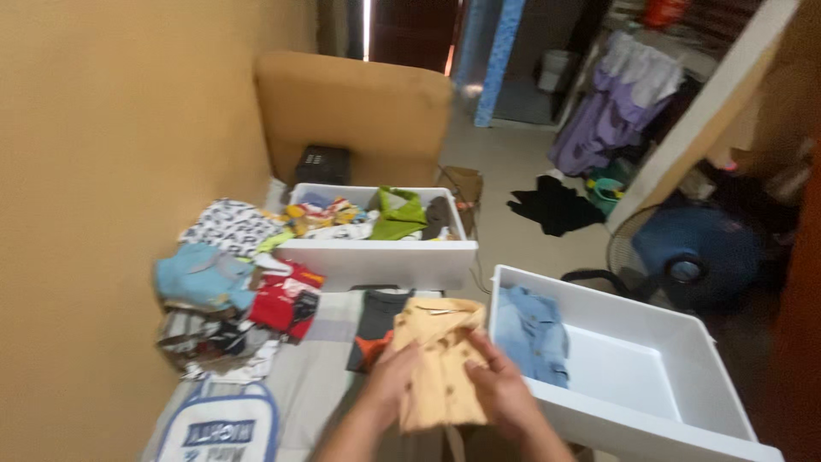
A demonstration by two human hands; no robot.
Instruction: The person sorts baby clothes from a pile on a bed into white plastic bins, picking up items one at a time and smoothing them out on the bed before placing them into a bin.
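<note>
Both of my hands hold a small folded orange shirt (438, 351) above the bed. My left hand (389, 376) grips its left edge and my right hand (500, 389) grips its right edge. Under the shirt lies a dark grey garment with an orange patch (376, 321). Just right of my hands stands a white drawer bin (650, 402) with a folded blue denim shirt (532, 334) in its near left corner.
A second white bin (385, 261) full of mixed clothes stands farther off. Stacks of folded clothes (227, 291) lie at the left by the ochre wall. A blue fan (684, 252), black clothes on the floor (556, 205) and hanging purple clothes (611, 111) are at the right.
</note>
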